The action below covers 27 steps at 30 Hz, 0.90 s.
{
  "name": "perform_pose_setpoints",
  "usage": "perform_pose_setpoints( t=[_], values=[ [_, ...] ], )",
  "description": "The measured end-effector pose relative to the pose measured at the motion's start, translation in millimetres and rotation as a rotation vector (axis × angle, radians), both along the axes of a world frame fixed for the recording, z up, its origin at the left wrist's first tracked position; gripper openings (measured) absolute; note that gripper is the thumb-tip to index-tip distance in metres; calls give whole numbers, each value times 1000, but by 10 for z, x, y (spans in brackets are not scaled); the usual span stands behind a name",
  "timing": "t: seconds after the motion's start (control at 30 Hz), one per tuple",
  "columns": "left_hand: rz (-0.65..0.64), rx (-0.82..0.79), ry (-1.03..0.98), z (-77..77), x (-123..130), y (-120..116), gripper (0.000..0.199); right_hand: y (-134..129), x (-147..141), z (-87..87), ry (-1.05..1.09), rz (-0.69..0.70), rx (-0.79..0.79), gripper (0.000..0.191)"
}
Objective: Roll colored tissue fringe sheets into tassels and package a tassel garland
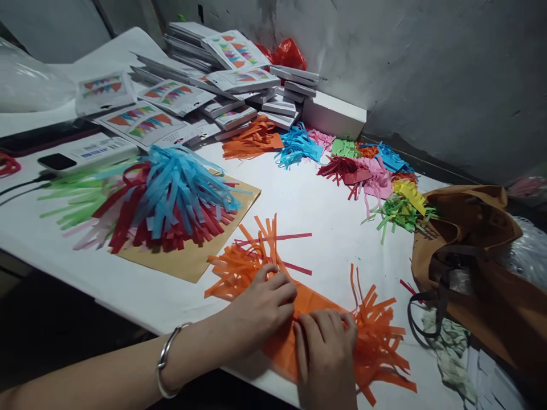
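Observation:
A sheet of orange tissue paper with fringed strips at both ends lies at the table's front edge. My left hand, with a silver bangle on the wrist, has its curled fingers gripping the sheet's middle. Close beside it, my right hand holds the same paper with bent fingers. Both sets of fingertips partly hide the fold between them. Behind the left fringe lie thin red paper strips. To the left, a blue fringed tassel rests atop red, pink and green ones on a brown envelope.
Stacked printed packets and a white box stand along the grey wall. Colourful fringed paper bundles curve along the table's back. A brown bag sits at right. On the left are a phone and a cabled white device.

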<state>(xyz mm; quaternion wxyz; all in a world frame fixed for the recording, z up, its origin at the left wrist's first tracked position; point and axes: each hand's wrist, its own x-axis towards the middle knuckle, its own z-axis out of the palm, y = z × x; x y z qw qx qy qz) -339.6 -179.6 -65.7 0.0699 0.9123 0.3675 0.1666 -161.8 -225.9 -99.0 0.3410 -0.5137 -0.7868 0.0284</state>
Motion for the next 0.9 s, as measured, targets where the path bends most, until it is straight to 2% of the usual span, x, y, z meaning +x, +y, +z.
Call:
perform_pose_setpoints(
  t=[0.1,0.2,0.33,0.43,0.57,0.7,0.77,0.83,0.9],
  values=[
    [-42,96,-4,-34,8,14,15,3,-7,27,-39,36,7,30],
    [-69,141,8,-86,-5,26,11,-11,58,30,-16,65,14,32],
    [-47,63,0,-154,-36,20,10,-61,217,-12,-43,85,31,18],
    [1,-2,6,-178,-20,-5,11,-100,276,-58,-53,46,44,16],
    [64,-44,83,-116,67,-33,11,-136,231,-85,-58,-82,46,15],
    [120,-125,188,10,184,-12,12,-147,141,-50,-148,-209,23,11],
    [143,-112,222,46,221,12,12,-143,116,-31,-184,-247,-10,11],
    [112,-36,215,50,225,29,11,-140,113,-28,-185,-261,-18,9],
    [8,64,171,26,202,31,14,-141,125,-40,-153,-205,-3,14]
  ],
)
